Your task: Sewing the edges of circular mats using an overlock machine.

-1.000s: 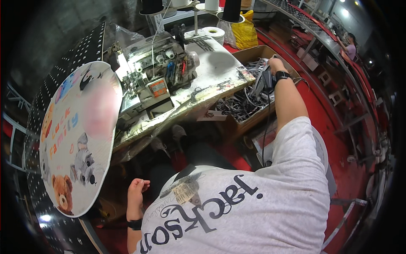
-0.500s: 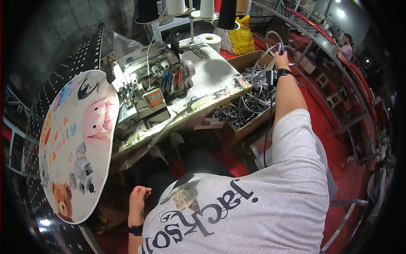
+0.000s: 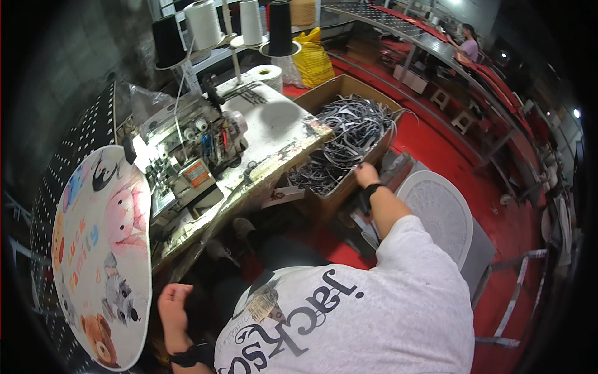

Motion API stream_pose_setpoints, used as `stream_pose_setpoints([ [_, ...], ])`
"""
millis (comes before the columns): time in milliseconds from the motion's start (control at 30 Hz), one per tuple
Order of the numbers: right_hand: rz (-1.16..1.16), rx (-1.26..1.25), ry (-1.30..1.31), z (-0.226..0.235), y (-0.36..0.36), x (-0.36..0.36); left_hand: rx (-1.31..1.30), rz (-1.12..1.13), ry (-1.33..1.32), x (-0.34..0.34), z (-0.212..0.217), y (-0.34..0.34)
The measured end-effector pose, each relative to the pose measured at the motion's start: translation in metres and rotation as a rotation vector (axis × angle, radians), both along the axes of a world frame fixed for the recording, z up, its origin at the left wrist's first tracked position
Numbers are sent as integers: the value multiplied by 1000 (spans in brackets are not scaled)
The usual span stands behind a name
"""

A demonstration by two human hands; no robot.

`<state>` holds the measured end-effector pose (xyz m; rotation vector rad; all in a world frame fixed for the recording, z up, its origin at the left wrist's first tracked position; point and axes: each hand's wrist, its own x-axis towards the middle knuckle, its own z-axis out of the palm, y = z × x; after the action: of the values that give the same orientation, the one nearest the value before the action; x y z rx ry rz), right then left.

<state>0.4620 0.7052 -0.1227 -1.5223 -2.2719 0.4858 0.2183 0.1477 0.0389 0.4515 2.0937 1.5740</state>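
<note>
Dropping from its raised reach 0.5 s ago, right hand (image 3: 366, 174) now rests at the cardboard box (image 3: 349, 87) rim, fingers closed on dark straps (image 3: 349, 128) lying just beyond them; left hand (image 3: 173, 304) hangs loosely curled, empty, below the counter (image 3: 280, 121).

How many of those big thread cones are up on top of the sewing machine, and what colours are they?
Black thread cones: 2, one at the left end and one toward the right
White thread cones: 2, a fat one and a slimmer one
Total: 4
</note>
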Motion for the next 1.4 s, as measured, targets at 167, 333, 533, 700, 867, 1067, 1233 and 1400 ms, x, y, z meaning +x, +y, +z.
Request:
stream_pose_setpoints([
  [167,612,121,-223,-34,-102,-5,-116,-39,668,-43,61,32],
  [333,696,-395,-93,25,-197,-45,-331,-132,611,-64,98,56],
  [533,881,-406,1,61,-234,-79,-828,-317,1276,-116,67,69],
  [700,971,-385,9,74,-249,-99,-924,-113,1237,-140,33,93],
  [867,1070,-411,25,83,-264,-125,-1012,-49,1192,-172,26,93],
  [1067,1033,-431,145,104,-281,-157,-537,27,1080,-188,30,77],
  [1233,1074,-312,258,110,-297,-202,-271,107,720,-182,31,73],
  [1400,1055,-780,427,145,-331,-255,10,151,590,-177,23,59],
])
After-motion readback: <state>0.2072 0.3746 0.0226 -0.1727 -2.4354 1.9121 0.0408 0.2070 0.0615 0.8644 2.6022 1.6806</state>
